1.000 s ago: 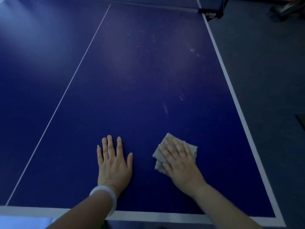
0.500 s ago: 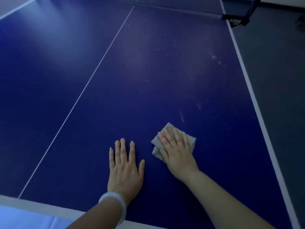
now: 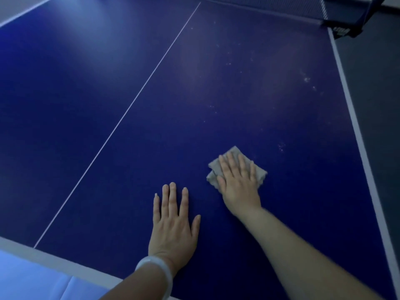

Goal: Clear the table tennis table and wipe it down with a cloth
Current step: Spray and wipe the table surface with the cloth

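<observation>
Dim bluish light falls over a dark grey floor (image 3: 376,87) at the right.

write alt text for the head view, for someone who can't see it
A right hand presses a folded grey cloth flat on a blue table tennis table, while the left hand rests flat beside it. Pale specks dot the surface ahead, toward the net.
</observation>
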A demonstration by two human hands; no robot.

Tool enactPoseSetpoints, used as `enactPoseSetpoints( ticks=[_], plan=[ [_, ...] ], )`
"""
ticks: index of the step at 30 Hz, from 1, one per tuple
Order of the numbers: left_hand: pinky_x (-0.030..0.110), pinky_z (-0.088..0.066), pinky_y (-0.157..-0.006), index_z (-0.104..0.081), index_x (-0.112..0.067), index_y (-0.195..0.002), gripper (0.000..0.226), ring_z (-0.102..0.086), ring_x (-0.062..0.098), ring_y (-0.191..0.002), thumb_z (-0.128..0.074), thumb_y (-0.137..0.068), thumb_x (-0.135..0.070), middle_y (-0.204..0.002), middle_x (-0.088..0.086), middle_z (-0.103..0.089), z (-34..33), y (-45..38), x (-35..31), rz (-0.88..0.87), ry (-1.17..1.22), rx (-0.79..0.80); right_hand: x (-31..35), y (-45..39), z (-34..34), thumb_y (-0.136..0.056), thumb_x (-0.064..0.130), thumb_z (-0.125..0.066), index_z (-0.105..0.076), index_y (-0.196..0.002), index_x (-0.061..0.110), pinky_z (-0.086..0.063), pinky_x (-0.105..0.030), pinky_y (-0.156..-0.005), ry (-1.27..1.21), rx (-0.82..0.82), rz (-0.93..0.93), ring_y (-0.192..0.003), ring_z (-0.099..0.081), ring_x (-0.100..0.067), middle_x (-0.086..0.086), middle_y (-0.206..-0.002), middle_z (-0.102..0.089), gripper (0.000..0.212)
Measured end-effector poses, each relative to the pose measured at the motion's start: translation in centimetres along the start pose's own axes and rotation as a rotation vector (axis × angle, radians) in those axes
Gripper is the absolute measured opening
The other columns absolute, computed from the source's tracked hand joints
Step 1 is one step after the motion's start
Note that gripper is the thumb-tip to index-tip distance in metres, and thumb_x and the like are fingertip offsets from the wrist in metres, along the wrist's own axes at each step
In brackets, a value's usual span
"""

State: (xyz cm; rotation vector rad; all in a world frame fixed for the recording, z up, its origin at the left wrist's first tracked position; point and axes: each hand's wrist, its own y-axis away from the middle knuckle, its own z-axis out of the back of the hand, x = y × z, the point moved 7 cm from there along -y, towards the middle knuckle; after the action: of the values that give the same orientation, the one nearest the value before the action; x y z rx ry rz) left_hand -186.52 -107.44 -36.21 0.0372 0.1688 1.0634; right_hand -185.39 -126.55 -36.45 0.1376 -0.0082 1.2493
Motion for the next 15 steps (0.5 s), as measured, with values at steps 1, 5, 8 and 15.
enactPoseSetpoints(
  ticks=[1, 5, 8, 15],
  plan=[
    [0.052, -0.009, -0.119, -0.018, -0.013, -0.153, 0.071, 0.001, 0.029, -0.150, -0.013, -0.097, -0.056, -0.161, 0.017, -0.007, 0.0, 0.0, 0.0, 0.001, -0.002, -0.004, -0.8, -1.7, 0.0, -0.100, 0.043, -0.003, 0.012, -0.152, 0.026, 0.011, -0.050, -0.120, 0.031, 0.033, 0.054, -0.148, 0.020, -0.021, 0.004, -0.161, 0.018, 0.057],
    [0.052, -0.009, -0.119, -0.018, -0.013, -0.153, 0.070, 0.000, 0.029, -0.150, -0.016, -0.097, -0.055, -0.161, 0.017, -0.009, -0.3, 0.0, 0.2, -0.006, 0.008, -0.011, -11.9, -5.0, 0.9, -0.102, 0.035, -0.018, 0.001, -0.156, 0.024, -0.001, -0.055, -0.119, 0.074, 0.095, -0.160, -0.151, 0.005, -0.024, -0.003, -0.164, 0.005, 0.058],
    [0.053, -0.010, -0.119, -0.021, -0.011, -0.152, 0.070, -0.004, 0.030, -0.150, -0.019, -0.097, -0.054, -0.160, 0.018, -0.013, -0.4, 0.0, 0.1, -0.010, 0.020, -0.016, -21.7, -1.2, 1.9, -0.101, 0.044, -0.022, 0.001, -0.155, 0.030, 0.001, -0.063, -0.115, -0.034, 0.076, -0.650, -0.150, 0.007, -0.027, -0.002, -0.164, 0.006, 0.060],
    [0.051, -0.003, -0.121, -0.013, -0.014, -0.154, 0.072, 0.007, 0.028, -0.150, -0.011, -0.096, -0.057, -0.162, 0.016, -0.002, -0.3, -0.1, 0.1, 0.006, -0.002, 0.014, -9.8, 2.7, 1.0, -0.101, 0.038, -0.028, -0.020, -0.154, 0.021, 0.000, -0.060, -0.118, -0.054, -0.043, -0.557, -0.148, -0.011, -0.035, -0.010, -0.161, -0.018, 0.056]
  ],
)
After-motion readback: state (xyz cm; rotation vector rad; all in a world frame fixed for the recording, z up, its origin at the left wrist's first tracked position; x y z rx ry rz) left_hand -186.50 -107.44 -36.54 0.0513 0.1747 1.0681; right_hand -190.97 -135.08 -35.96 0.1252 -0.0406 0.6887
